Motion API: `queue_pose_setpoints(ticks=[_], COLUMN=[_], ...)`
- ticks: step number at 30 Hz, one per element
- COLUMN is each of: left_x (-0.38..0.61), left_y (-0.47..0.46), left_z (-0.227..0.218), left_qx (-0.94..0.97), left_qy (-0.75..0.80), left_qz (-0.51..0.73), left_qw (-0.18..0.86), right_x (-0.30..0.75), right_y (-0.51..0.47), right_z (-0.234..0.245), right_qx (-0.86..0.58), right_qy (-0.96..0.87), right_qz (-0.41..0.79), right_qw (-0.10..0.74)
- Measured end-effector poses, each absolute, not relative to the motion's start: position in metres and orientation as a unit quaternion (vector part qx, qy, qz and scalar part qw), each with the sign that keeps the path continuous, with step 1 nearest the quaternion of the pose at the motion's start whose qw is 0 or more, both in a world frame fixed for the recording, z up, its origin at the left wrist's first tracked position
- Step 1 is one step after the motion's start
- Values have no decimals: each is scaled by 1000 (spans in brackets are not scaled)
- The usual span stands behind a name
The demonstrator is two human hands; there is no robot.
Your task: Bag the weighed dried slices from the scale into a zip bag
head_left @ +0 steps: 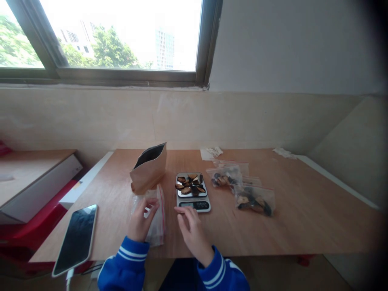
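Note:
My left hand [143, 220] is over some clear zip bags [157, 230], its fingers loosely curved and thumb and forefinger close together. Nothing shows in its grasp; whether it touches the bags is unclear. Fingers apart and nothing in them, my right hand [192, 232] is just in front of a kitchen scale [208, 205], near its display. Several dried slices [186, 190], tan with dark rims, lie spread over the scale's plate. Behind my left hand, a brown paper pouch [150, 173] stands with its mouth open.
Filled zip bags [254, 202] of dark and tan dried pieces lie right of the scale. A phone [75, 238] with a cable plugged in is at the table's left edge. White crumpled tissue [215, 151] is by the back wall. A window [127, 36] is above.

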State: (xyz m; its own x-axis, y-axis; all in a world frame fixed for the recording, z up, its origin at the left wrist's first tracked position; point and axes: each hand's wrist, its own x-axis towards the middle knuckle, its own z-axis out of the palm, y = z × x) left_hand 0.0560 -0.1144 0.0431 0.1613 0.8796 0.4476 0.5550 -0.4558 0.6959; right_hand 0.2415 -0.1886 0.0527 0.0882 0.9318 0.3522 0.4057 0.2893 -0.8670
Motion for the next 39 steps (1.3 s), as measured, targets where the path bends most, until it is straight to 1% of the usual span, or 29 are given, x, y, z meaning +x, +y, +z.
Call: queue_pose_setpoints(ticks=[3, 7, 14, 17, 20, 25, 31, 33, 35, 37, 39], left_x=[71, 88, 94, 95, 96, 96, 94, 95, 97, 99, 101], left_y=[-124, -131, -132, -126, -119, -108, -97, -92, -86, -81, -76], left_z=[56, 62, 65, 68, 71, 81, 86, 85, 81, 75, 68], left_qx=[713, 705, 762, 775, 748, 718, 594, 587, 588, 592, 611], left_qy=[456, 430, 394, 365, 378, 415, 438, 434, 431, 431, 431], left_qz=[490, 518, 489, 485, 505, 520, 639, 646, 641, 634, 621], left_qw=[210, 224, 159, 177, 205, 204, 215, 223, 240, 249, 233], right_x=[231, 230, 244, 247, 249, 254, 268, 273, 281, 292, 309], right_y=[-175, -162, -153, -146, -137, -124, -117, -118, -120, -121, -121], right_z=[59, 70, 85, 94, 104, 102, 84, 82, 80, 74, 62], right_qx=[-530, -510, -503, -492, -481, -480, -540, -531, -509, -510, -546], right_qy=[-579, -554, -528, -540, -561, -565, -495, -510, -564, -616, -633], right_qz=[327, 386, 413, 429, 432, 407, 358, 366, 356, 288, 184], right_qw=[526, 533, 545, 532, 517, 533, 580, 570, 544, 526, 517])
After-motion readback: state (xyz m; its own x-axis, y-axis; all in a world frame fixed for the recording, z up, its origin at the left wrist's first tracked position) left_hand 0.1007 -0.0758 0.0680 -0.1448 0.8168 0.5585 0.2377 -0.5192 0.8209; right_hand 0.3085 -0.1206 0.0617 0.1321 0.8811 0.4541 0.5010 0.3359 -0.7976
